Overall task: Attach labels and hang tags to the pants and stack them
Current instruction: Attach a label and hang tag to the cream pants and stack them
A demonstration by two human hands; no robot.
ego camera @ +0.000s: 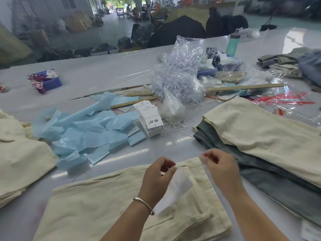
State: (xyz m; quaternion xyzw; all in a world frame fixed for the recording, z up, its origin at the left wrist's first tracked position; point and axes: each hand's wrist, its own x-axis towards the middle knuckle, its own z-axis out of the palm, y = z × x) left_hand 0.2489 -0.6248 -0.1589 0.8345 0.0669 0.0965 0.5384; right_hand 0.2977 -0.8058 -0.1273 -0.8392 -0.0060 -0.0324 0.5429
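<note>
Folded cream pants lie in front of me on the white table. My left hand hovers over their waistband and pinches the top of a blurred white hang tag that dangles below the fingers. My right hand is just to the right, fingers curled, pinching a thin pale string at the waistband corner. A stack of white hang tags stands in the middle of the table.
Light blue label backing sheets are strewn left of centre. A stack of cream and grey-blue pants lies to the right, more cream pants to the left. Clear plastic scraps, wooden rulers and a bottle sit behind.
</note>
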